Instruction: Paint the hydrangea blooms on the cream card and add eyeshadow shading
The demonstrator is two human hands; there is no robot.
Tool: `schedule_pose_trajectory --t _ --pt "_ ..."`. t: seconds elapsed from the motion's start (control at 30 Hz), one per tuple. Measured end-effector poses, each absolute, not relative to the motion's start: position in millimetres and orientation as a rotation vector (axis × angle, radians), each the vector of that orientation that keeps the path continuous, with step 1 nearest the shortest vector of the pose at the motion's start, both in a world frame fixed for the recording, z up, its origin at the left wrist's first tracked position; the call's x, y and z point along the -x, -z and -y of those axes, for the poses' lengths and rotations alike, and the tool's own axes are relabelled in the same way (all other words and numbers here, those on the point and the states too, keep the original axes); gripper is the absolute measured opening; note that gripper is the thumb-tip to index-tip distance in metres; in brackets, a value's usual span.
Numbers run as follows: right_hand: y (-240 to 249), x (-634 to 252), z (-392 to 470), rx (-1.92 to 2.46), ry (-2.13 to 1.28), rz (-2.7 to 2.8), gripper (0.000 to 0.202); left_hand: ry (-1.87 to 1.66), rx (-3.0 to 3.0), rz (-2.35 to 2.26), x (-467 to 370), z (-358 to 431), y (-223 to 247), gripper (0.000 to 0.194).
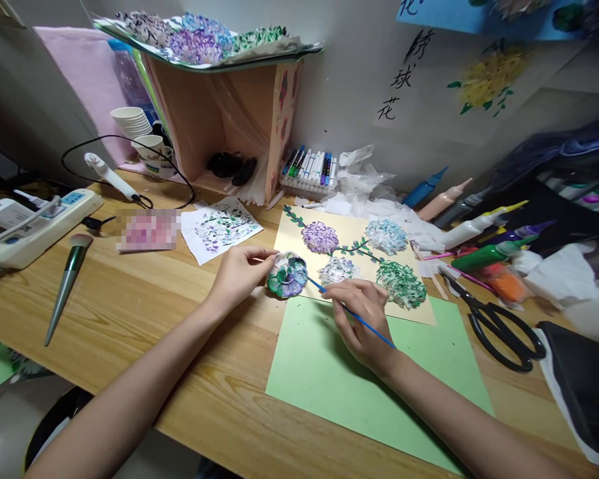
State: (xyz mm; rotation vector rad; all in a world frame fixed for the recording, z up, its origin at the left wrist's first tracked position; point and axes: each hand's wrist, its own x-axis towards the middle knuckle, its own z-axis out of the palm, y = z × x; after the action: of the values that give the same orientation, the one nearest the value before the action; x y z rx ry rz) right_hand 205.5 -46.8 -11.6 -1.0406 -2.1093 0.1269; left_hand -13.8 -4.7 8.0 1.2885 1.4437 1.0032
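Note:
My left hand pinches the left edge of a small flower-shaped palette smeared with green, purple and blue paint. In my right hand is a thin blue brush, its tip at the palette's right side. Behind both hands lies a cream sheet bearing a purple flower, a light blue one, a pale one and a green one, with a leafy vine between them. A plain green sheet lies under my right hand and forearm.
Black-handled scissors, paint bottles and crumpled tissue are on the right. A marker box stands behind. Leftward are a paint-dabbed paper, a large makeup-style brush, a power strip and paper cups.

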Motion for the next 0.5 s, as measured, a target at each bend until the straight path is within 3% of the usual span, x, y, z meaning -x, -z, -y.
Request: schedule_pose_trajectory --t 0.5 --pt "11.7 -206.2 47.6 0.989 -0.186 2.135 0.019 -0.999 -1.382 -1.479 14.6 5.2 -7.4 0.031"
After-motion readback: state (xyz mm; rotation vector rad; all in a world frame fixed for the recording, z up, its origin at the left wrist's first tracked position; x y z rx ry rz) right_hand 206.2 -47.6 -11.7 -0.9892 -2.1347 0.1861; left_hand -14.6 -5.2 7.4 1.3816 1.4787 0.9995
